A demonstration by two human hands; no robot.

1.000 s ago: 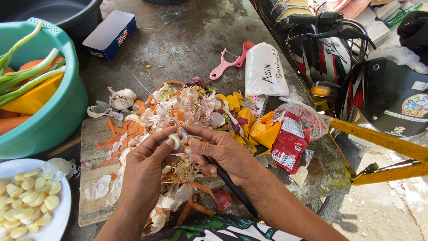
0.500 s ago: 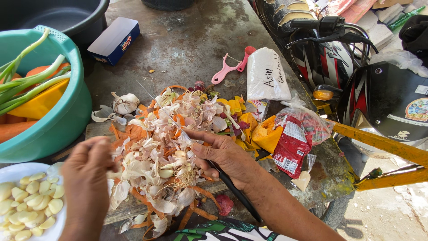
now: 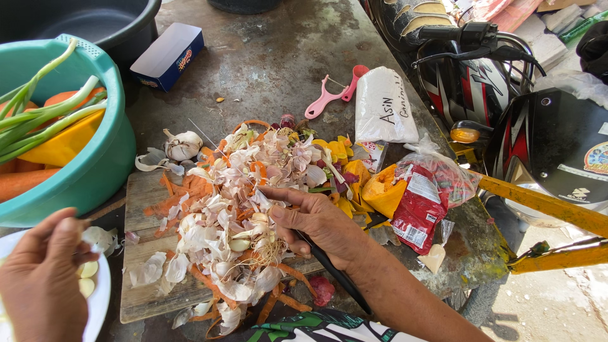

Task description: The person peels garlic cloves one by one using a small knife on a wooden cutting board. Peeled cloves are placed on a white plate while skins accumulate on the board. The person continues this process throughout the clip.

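Currently the right hand [image 3: 316,218] is closed around a dark-handled knife [image 3: 332,271]; the handle runs back along the wrist toward the bottom of the view, and the blade end is hidden under the fingers. The fingertips rest on a heap of garlic skins and carrot peelings [image 3: 234,209], which lies on a worn wooden cutting board [image 3: 142,278]. A few peeled cloves [image 3: 239,244] sit in the heap just beside the thumb.

Left hand [image 3: 41,278] is at the lower left, fingers curled, over a white plate [image 3: 98,301] holding peeled garlic cloves; whether the fingers pinch anything cannot be told.

Further out: a whole garlic bulb [image 3: 182,144] at the board's far edge, near the heap. Teal basin [image 3: 95,171] to the left, touching the board's corner, holding spring onions [image 3: 44,114] and carrots [image 3: 19,182]. Beyond the heap, a pink peeler [image 3: 332,95] on the stained tabletop [image 3: 266,57], a white bag [image 3: 383,107] just beside it. Red packet in clear plastic [image 3: 421,202] and yellow peel scraps [image 3: 370,187] to the right of the hand. Small blue-and-white box [image 3: 168,56] near the dark tub [image 3: 95,22].
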